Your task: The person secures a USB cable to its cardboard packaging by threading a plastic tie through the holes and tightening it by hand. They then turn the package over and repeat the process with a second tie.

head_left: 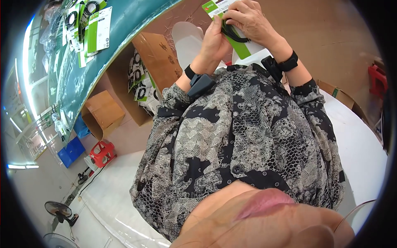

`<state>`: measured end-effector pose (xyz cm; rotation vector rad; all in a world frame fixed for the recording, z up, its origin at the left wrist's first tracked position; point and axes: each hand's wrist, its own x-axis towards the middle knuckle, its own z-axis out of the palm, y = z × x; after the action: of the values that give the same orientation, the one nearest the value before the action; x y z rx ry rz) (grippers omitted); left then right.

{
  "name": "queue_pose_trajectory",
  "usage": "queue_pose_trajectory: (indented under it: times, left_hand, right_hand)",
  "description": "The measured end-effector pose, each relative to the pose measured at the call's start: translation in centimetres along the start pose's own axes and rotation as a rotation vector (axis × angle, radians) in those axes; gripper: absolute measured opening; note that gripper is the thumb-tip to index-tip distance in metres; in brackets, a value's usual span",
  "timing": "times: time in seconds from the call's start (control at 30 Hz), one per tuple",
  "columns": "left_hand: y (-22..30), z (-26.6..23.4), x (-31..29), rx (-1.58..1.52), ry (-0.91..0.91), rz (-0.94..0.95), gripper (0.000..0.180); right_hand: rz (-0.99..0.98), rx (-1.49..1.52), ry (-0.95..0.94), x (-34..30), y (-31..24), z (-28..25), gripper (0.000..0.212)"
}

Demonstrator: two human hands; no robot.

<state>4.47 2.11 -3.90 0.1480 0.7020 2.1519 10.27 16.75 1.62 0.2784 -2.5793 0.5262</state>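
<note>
Both my hands are raised at the top of the head view around a packaged cable: a green and white backing card (244,50) with a coiled black cable (230,31) on its front. My left hand (213,44) grips the card's left edge, its thumb lying along the front beside the coil. My right hand (249,22) comes over from the other side with bent fingers closed on the coil and the card's upper part. Those fingers hide some of the card, and their exact hold on the cable cannot be made out. Black straps with small devices circle both wrists.
At the left, a green-topped table (124,27) carries several similar packaged cables (89,29). Below its edge, an open cardboard box (159,53) holds more packs (142,82). A smaller carton (103,111), a blue bin (71,152) and a red stool (102,153) stand farther left.
</note>
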Motion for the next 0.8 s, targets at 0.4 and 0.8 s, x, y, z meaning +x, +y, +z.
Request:
queue_pose_trajectory:
  times: [0.4,0.8]
  left_hand:
    - [-0.3,-1.2,1.1,-0.212,0.027,-0.052,0.044]
    - [2.5,-0.4,0.6,-0.160,0.076,-0.114,0.056]
  right_hand:
    - [0.065,-0.036,0.038,-3.5,-1.1,2.2,0.022]
    - [-0.146,0.025,0.152,-3.2,-0.9,-0.2,0.016]
